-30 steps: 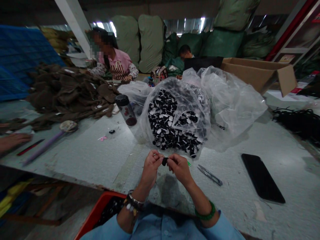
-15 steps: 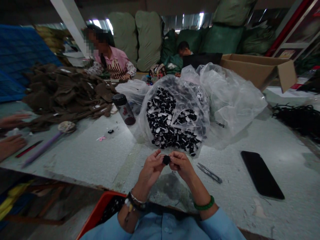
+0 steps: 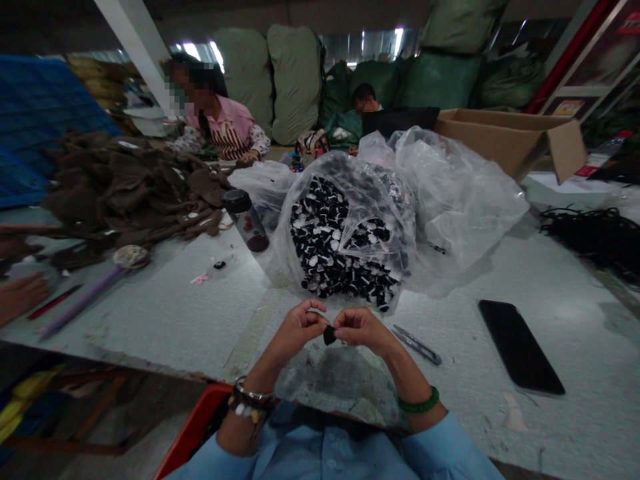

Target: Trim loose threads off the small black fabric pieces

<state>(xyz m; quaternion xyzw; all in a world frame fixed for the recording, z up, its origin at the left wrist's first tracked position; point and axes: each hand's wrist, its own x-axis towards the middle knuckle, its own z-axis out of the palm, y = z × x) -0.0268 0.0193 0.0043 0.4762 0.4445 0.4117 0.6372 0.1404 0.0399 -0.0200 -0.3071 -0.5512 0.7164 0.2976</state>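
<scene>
Centre of view taken as clock centre. At 9 o'clock, a co-worker's hand (image 3: 20, 297) lies at the edge of the grey desk (image 3: 150, 333), near a purple-handled tool (image 3: 85, 303); beyond it, at 10 o'clock, is a heap of soft brown fabric (image 3: 125, 187). At 11 o'clock stands a dark-capped clear bottle (image 3: 245, 220).

Work in hand: close fingerwork at 6 o'clock. The left hand (image 3: 297, 327) and right hand (image 3: 363, 328) are curled, fingertips nearly meeting over a small black piece (image 3: 329, 335); which hand bears it, cannot tell. Judged: next move calls for fine fingertip control.

At 12 o'clock, a slick clear plastic bag (image 3: 345, 233) holds many black-and-white pieces. At 4 o'clock lie steel thread snips (image 3: 417, 345), then a flat black smartphone (image 3: 520, 347).
</scene>
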